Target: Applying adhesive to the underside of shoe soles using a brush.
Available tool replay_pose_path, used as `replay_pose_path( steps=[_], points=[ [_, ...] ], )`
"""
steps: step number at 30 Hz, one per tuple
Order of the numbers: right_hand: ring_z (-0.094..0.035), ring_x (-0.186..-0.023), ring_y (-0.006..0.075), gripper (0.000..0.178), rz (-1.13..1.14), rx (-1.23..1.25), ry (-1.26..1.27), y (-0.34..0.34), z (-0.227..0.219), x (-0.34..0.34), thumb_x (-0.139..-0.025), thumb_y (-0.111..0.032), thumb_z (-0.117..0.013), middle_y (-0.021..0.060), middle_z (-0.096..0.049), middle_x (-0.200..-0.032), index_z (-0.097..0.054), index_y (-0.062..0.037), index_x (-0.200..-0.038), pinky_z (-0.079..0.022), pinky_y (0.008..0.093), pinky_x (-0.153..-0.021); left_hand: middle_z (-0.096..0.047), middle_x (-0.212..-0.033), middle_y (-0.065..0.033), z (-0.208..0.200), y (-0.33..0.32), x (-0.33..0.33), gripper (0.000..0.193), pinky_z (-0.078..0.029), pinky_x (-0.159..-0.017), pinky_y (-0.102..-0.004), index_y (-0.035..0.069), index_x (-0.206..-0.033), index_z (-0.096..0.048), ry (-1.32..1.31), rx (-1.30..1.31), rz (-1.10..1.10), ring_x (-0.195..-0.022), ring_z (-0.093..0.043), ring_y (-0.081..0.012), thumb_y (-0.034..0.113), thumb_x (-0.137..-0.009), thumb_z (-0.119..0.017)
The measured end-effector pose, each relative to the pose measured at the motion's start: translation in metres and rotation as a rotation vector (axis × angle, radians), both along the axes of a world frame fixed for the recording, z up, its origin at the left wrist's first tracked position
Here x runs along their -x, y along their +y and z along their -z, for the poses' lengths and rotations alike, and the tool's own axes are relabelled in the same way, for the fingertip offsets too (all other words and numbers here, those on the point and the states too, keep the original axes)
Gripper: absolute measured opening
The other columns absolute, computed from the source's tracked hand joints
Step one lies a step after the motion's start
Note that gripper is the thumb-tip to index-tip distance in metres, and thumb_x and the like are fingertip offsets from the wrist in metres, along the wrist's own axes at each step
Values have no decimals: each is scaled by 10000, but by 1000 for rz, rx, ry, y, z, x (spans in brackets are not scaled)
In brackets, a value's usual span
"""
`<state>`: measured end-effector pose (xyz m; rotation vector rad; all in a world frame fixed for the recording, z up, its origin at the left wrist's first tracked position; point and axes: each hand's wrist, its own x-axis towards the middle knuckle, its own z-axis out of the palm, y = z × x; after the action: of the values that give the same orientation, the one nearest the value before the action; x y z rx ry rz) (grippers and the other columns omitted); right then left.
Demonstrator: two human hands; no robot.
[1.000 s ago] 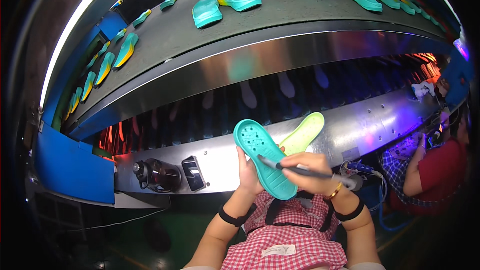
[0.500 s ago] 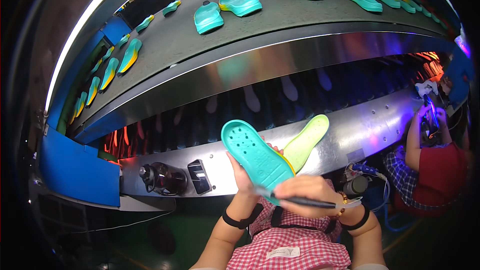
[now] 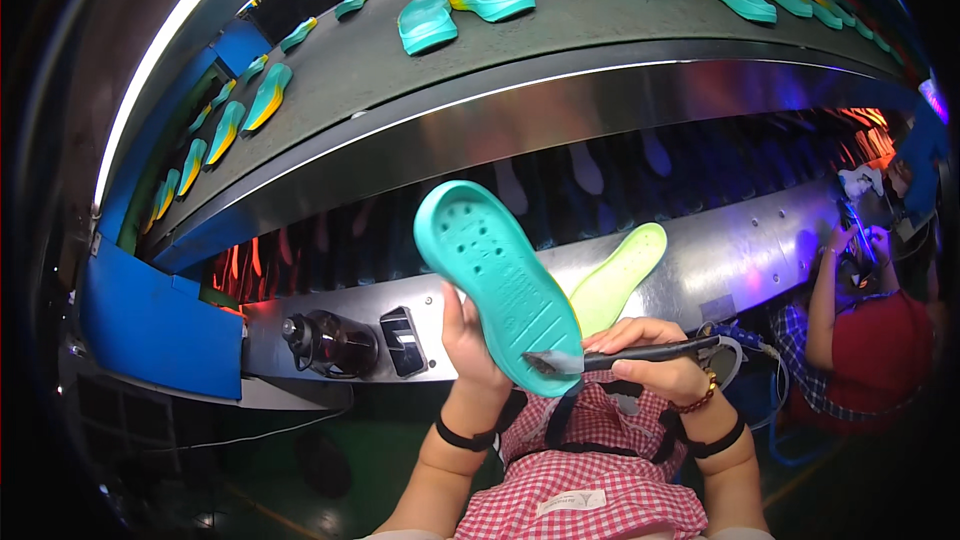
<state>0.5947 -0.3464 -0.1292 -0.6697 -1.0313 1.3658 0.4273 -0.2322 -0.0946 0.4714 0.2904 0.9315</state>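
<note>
Left hand [image 3: 468, 332]: fingers wrapped around the teal sole [image 3: 497, 280], held up tilted in front of the chest.
Right hand [image 3: 648, 360]: fingers closed on a dark brush [image 3: 640, 352], bristles touching the sole's lower end (its ribbed underside).
Behind: a yellow-green insole [image 3: 622, 275]; teal soles on the conveyor belt [image 3: 540, 35].
</note>
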Motion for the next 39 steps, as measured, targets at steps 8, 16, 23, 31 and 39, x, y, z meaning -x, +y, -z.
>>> replay_pose_path(
  steps=[8,16,23,31,39],
  points=[
    [-587,-914,176,190,165,-116,-269,-6,-20,20,-758,33,-595,129,-610,-970,-584,9,-946,-467,289,-793,-345,-1326,-170,17,-22,-4,637,-270,-1014,-498,64,-1355,-207,-22,52,59,-1182,-385,-362,494,-886,-223],
    [-609,-878,199,195,74,-220,-354,2,-37,10,-736,26,-616,135,-621,-957,-612,9,-930,-484,280,-765,-400,-1284,-181,17,-12,-6,644,-320,-972,-494,62,-1326,-288,-136,-57,225,-1141,-435,-351,508,-862,-299],
    [-626,-835,218,175,6,-334,-526,11,-41,-9,-715,-1,-645,136,-636,-884,-621,17,-887,-497,290,-743,-418,-1265,-200,24,-5,0,698,-337,-955,-510,46,-1308,-325,150,-112,124,-1105,-464,-368,545,-822,-373],
    [-619,-875,239,201,-134,-261,-361,1,-37,-9,-727,-7,-646,139,-632,-941,-612,16,-924,-492,306,-778,-434,-1245,-211,20,1,0,667,-350,-961,-466,0,-1298,-325,-64,27,379,-1127,-453,-358,486,-845,-374],
    [-597,-925,250,241,-328,-447,-735,13,-44,-37,-726,-26,-613,109,-623,-985,-598,-32,-966,-493,336,-767,-531,-1133,-150,19,3,-4,428,-458,-855,-306,-41,-1209,-432,440,127,680,-974,-566,-198,206,-868,-510]
  ],
)
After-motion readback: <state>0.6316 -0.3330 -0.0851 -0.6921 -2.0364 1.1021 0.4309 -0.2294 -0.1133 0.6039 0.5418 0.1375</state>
